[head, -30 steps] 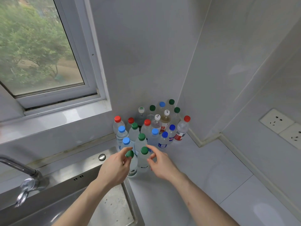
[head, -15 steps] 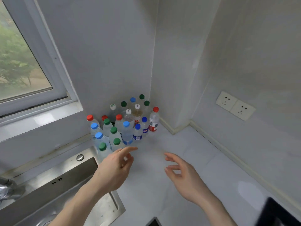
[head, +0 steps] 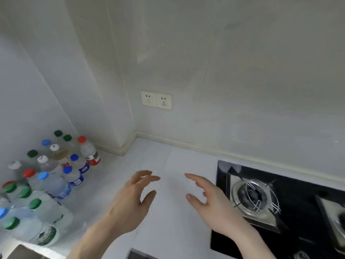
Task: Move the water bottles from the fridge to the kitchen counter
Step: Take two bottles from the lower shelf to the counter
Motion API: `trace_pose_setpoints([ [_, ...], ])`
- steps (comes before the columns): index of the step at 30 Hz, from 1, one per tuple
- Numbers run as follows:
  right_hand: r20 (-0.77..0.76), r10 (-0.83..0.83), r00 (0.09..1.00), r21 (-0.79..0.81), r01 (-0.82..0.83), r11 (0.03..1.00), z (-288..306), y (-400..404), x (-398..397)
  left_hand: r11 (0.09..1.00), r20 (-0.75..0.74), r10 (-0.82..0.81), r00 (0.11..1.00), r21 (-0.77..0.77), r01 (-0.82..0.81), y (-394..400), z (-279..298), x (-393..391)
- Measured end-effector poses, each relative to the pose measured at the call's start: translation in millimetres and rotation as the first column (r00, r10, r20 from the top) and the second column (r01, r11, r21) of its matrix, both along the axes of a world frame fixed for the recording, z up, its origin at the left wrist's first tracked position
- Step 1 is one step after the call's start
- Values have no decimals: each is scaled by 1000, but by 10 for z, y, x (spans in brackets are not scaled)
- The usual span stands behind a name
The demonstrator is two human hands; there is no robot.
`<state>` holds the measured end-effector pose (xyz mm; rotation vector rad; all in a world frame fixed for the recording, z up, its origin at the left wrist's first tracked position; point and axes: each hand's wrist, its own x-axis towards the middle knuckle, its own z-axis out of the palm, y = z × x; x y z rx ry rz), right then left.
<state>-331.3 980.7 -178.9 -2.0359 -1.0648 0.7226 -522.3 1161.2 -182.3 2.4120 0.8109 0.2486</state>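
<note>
Several clear water bottles (head: 48, 184) with green, blue, red and white caps stand clustered in the left corner of the white counter (head: 168, 161). A red-capped bottle (head: 89, 151) marks the group's right edge. My left hand (head: 128, 202) hovers over the counter to the right of the bottles, fingers spread and holding nothing. My right hand (head: 209, 200) hovers beside it, palm facing left, also holding nothing. The fridge is out of view.
A black gas hob (head: 280, 208) with a steel burner sits on the right, just beyond my right hand. A double wall socket (head: 156, 100) is on the back wall. A sink corner (head: 16, 252) shows at the bottom left.
Both hands let go of the green-capped bottles and drew back from the cluster. The view has swung right, so the bottles now sit at the left and the hob has appeared.
</note>
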Motion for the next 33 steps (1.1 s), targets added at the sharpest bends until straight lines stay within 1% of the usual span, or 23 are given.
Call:
trace_pose_setpoints([
  [2,3,-49,999,-14,49,999,4,-209,53,998,16,-62,998,-16,62,-110,-31,131],
  [3,-10,-142,990,-12,142,990,26,-476,107,986,27,-164,986,-21,164,-209,-69,352],
  [5,0,-190,982,10,190,982,18,-659,138,969,54,-245,968,-27,246,-269,-57,483],
  [6,13,-284,959,35,283,958,19,-854,157,941,55,-336,940,-26,338,-329,-54,680],
  [9,31,-404,914,52,402,914,94,-1145,161,888,74,-458,886,-22,460,-385,1,994],
  [11,40,-529,848,61,526,848,131,-1463,120,811,85,-579,811,-40,584,-539,31,1296],
  [15,69,-691,720,56,688,723,201,-1977,-13,656,130,-742,658,-63,752,-984,131,1729],
  [19,110,-801,589,54,801,596,270,-2409,-266,513,162,-843,513,-47,857,-1448,167,1993],
  [21,114,-848,517,59,849,526,309,-2658,-427,427,175,-888,425,-32,904,-1729,185,2091],
  [23,143,-886,442,70,888,454,334,-2905,-564,355,169,-921,350,0,935,-2017,230,2176],
  [27,159,-944,288,107,946,306,357,-3407,-785,234,141,-964,226,39,971,-2643,399,2300],
  [29,159,-958,239,123,958,260,359,-3658,-884,179,145,-975,169,57,982,-2967,448,2323],
  [31,172,-963,205,125,965,228,377,-3851,-926,147,150,-979,136,65,987,-3210,500,2334],
  [33,187,-969,162,134,973,188,412,-4137,-992,95,157,-984,82,77,992,-3566,538,2357],
])
